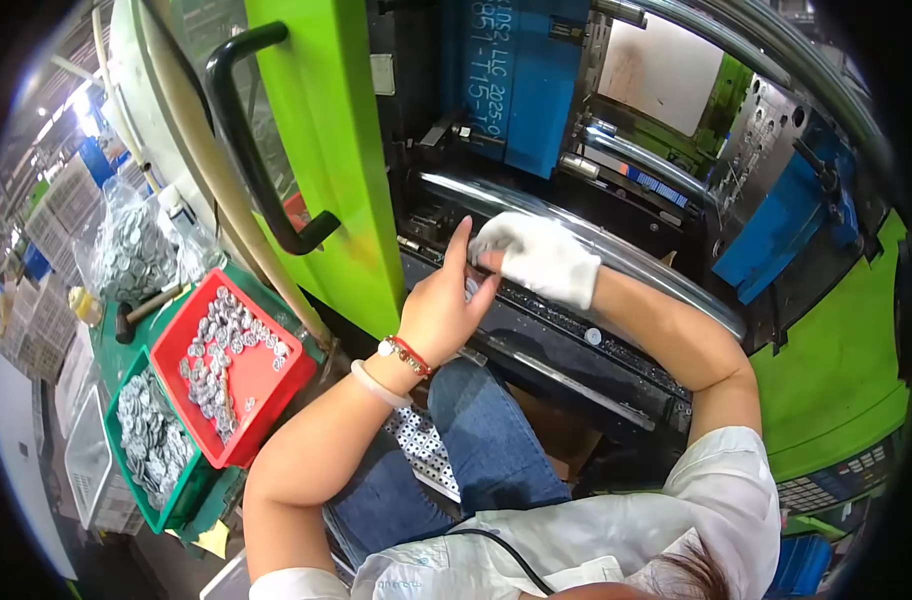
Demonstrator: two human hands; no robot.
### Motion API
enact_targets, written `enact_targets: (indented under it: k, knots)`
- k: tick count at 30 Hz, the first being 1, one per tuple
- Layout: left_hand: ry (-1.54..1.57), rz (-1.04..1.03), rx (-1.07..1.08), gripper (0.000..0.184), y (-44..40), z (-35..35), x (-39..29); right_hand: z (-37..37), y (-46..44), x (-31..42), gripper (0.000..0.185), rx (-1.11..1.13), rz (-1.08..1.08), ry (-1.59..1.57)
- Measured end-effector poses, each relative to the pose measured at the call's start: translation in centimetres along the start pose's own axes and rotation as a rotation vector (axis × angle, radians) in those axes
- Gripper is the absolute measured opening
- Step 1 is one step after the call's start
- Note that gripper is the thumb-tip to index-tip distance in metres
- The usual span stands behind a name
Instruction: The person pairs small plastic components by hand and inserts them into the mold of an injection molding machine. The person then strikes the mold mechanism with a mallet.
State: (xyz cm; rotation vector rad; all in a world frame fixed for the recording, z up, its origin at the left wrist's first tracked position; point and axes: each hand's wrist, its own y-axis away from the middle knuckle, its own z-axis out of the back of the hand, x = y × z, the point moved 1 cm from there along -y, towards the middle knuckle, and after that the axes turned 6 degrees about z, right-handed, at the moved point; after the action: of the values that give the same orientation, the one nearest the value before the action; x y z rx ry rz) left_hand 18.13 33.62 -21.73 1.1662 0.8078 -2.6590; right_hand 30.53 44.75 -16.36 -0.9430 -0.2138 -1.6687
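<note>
My left hand (444,310) is bare, with a red beaded bracelet and a pale bangle at the wrist. Its index finger points up and its thumb reaches across toward the right hand. A small silvery piece (471,288) shows between that thumb and the fingers, mostly hidden. My right hand (544,260) wears a white glove, with bare fingertips showing at its end. Its fingers curl in against the left hand, and whatever they hold is hidden. Both hands meet above the dark machine bed, just below a polished steel bar (536,215).
A green machine door (336,150) with a black handle (246,150) stands at left. Blue mould blocks (536,90) fill the opening. A small disc (594,336) lies on the bed. A red tray (261,385) and a green tray (166,515) hold metal parts; a hammer (126,322) lies beyond.
</note>
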Motion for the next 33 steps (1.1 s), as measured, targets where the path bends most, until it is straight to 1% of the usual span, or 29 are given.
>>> enact_targets:
  k: [1, 2, 4, 5, 6, 8, 12, 16, 19, 22, 25, 28, 31, 33]
  knots:
    - [0.079, 0.033, 0.031, 0.068, 0.0, 0.1, 0.1, 0.2, -0.1, 0.2, 0.023, -0.055, -0.078, -0.029]
    - [0.136, 0.060, 0.080, 0.062, -0.1, 0.3, 0.1, 0.8, -0.2, 0.7, 0.026, -0.071, -0.217, -0.048]
    - [0.472, 0.050, 0.092, 0.051, -0.6, 0.3, -0.1, 0.7, 0.1, -0.5, 0.027, -0.187, -0.015, -0.140]
    - [0.577, 0.161, 0.122, 0.040, -0.4, 0.4, 0.0, 0.7, 0.2, -0.9, 0.029, -0.190, -0.025, -0.152]
    - [0.703, 0.206, 0.117, 0.037, -0.5, 0.2, 0.0, 0.4, 0.5, -0.2, 0.030, -0.195, -0.016, -0.230]
    - [0.749, 0.299, 0.164, 0.037, -0.4, 0.7, -0.3, -0.2, 0.8, 0.2, 0.030, -0.194, -0.085, -0.309]
    - [0.846, 0.323, 0.167, 0.035, -0.9, 0.1, 0.5, -1.3, 1.1, -0.3, 0.030, -0.201, -0.091, -0.303]
    - [0.835, 0.326, 0.149, 0.033, -0.9, 0.3, 0.4, -1.2, 1.3, -0.1, 0.031, -0.161, -0.065, -0.142]
    - [0.852, 0.325, 0.171, 0.032, -1.0, 0.3, 0.4, -1.5, 1.3, -0.1, 0.032, -0.259, 0.084, -0.056]
    - [0.921, 0.337, 0.214, 0.033, -1.0, 0.1, 0.5, -1.8, 1.2, -0.4, 0.032, -0.290, 0.160, -0.124]
    - [0.954, 0.333, 0.263, 0.037, -0.9, 0.2, 0.2, -1.8, 1.2, -0.3, 0.030, -0.250, 0.163, -0.175]
    - [0.966, 0.324, 0.295, 0.040, -0.9, 0.4, 0.1, -1.4, 1.4, 0.3, 0.028, -0.169, 0.057, -0.118]
    - [0.934, 0.316, 0.327, 0.040, -0.8, 0.3, 0.2, -1.9, 1.1, -0.9, 0.025, -0.249, 0.084, -0.214]
    - [0.920, 0.334, 0.261, 0.039, -0.9, 0.3, 0.2, -1.3, 1.1, -0.9, 0.023, -0.265, 0.043, -0.131]
